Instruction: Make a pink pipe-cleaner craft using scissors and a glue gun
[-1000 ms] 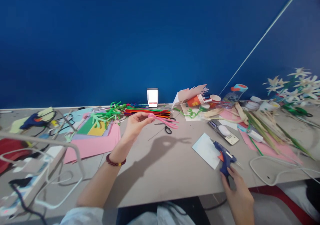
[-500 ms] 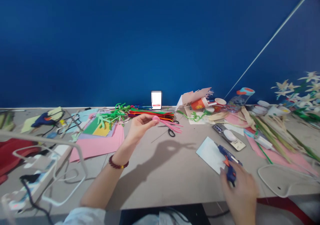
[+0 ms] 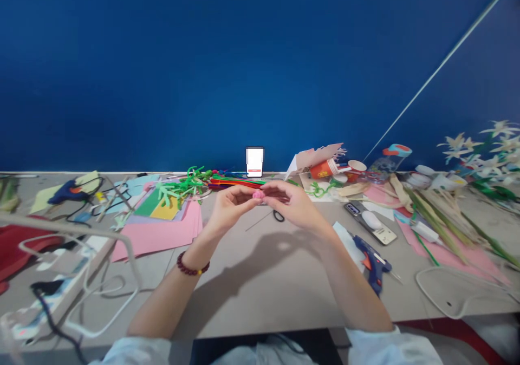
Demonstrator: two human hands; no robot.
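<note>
Since half a second ago, our right hand (image 3: 294,205) has left the dark blue glue gun with the orange trigger (image 3: 374,262) and come across to our left hand (image 3: 231,205). Both now meet over the middle of the table (image 3: 260,300), thumbs and fingertips pinched on a small fuzzy pink bundle (image 3: 258,194), held up off the grey surface. Only its rounded knot shows between our fingers; the long pink strands seen before are hidden by our right hand.

That hand also covers much of the black-handled scissors (image 3: 279,216) and the right end of the bundle of red, orange and green fuzzy stems (image 3: 233,183) behind. Our right forearm cuts off part of the pale blue card (image 3: 350,244), on which the glue gun partly lies, its grip towards us. Just beyond the gun rests a dark and pale phone (image 3: 388,236) with a smooth white oval object (image 3: 371,220) on it.

Left of our hands lie twisted bright green fuzzy stems (image 3: 184,187) and flat sheets of pink paper (image 3: 158,236); nearer, a white power strip (image 3: 60,305) sits among looping cables. Straight ahead, a small bright screen (image 3: 254,162) stands upright against the blue wall (image 3: 244,72).
</note>
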